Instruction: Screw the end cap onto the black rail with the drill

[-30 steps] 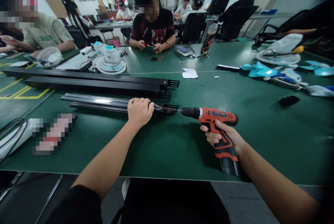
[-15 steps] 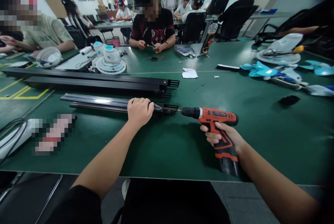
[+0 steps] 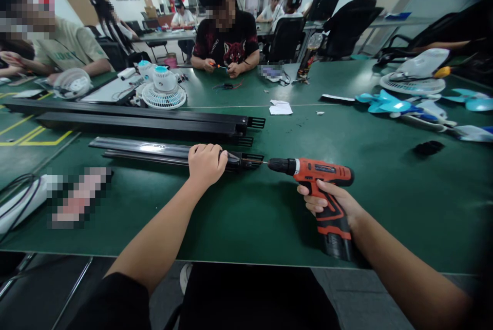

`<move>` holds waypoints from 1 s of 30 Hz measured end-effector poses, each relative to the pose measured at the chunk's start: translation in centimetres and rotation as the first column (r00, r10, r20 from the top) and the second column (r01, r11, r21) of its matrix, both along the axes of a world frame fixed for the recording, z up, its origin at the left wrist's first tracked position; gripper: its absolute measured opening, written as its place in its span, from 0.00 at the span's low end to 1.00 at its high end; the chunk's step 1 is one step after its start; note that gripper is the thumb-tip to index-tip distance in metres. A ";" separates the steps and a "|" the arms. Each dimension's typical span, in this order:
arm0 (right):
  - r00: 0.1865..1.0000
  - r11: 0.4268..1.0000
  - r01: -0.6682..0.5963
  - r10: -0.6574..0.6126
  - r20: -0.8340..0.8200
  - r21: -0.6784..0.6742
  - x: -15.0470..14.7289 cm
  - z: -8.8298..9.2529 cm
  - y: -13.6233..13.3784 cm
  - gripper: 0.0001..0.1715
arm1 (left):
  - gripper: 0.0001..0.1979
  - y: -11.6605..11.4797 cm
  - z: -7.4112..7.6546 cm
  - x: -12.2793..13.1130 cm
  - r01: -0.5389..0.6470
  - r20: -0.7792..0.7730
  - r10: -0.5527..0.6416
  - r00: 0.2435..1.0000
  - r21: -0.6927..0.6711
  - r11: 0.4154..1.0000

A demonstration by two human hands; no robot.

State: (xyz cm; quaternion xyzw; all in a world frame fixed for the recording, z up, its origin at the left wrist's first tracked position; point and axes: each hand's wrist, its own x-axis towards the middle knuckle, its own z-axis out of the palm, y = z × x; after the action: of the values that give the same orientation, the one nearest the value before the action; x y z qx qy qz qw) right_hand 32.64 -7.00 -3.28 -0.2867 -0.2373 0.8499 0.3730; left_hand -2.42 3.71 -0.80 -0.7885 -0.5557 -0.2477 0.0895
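My left hand (image 3: pixel 208 163) is wrapped over a long black profile (image 3: pixel 150 148) lying on the green table, close to its right end. A slotted black end piece (image 3: pixel 252 159) sticks out there. In my right hand (image 3: pixel 335 199) is an orange and black cordless drill (image 3: pixel 323 172), gripped by its handle and pointing left. Its thin bit (image 3: pixel 265 162) reaches the slotted end; whether it touches a screw is too small to tell. The battery base rests on or just above the table.
Two more black profiles (image 3: pixel 142 124) lie just beyond. White fan parts (image 3: pixel 164 89) stand at the back left, blue fan blades (image 3: pixel 381 101) at the right. A white paper scrap (image 3: pixel 280 108) lies mid-table. Across the table a person (image 3: pixel 227 37) holds a small screwdriver.
The drill has shifted very slightly to the right. My left hand and the profile have stayed in place.
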 end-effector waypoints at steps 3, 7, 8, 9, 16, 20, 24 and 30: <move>1.000 1.000 0.005 -0.005 -0.007 0.005 0.0 0.0 0.0 0.19 | 0.20 0.0 -0.1 0.0 -0.001 -0.006 0.001 1.000 0.007 1.000; 1.000 1.000 -0.003 0.003 -0.019 0.010 0.0 0.0 0.1 0.18 | 0.20 0.0 0.1 0.1 -0.001 -0.005 0.001 1.000 0.001 1.000; 1.000 1.000 -0.006 0.006 -0.023 0.010 0.0 0.0 0.1 0.18 | 0.20 0.0 0.1 0.1 0.002 -0.002 -0.002 1.000 -0.005 1.000; 1.000 1.000 -0.009 0.009 -0.029 0.008 0.0 0.0 0.1 0.18 | 0.21 0.0 0.2 0.1 0.005 0.003 -0.005 1.000 -0.011 1.000; 0.999 1.000 -0.005 0.006 -0.053 0.018 -0.1 0.2 0.2 0.20 | 0.20 0.0 0.1 0.1 0.005 -0.013 -0.005 1.000 0.011 1.000; 0.999 0.999 0.027 -0.026 -0.040 0.025 -0.1 0.4 0.2 0.19 | 0.20 0.0 0.2 0.1 0.012 -0.006 -0.012 1.000 0.016 1.000; 0.999 1.000 -0.007 0.007 -0.036 0.000 -0.1 0.3 0.2 0.19 | 0.21 -0.1 0.2 0.1 0.019 0.013 -0.018 1.000 -0.008 1.000; 1.000 0.999 0.023 -0.023 -0.018 0.025 -0.2 0.4 0.1 0.19 | 0.20 0.0 0.0 0.0 0.007 0.002 -0.007 1.000 0.002 1.000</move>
State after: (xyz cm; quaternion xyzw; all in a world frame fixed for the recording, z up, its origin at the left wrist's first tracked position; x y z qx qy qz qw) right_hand 32.46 -6.93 -2.84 -0.2771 -0.2413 0.8451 0.3883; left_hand -2.38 3.70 -0.78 -0.7900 -0.5530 -0.2495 0.0888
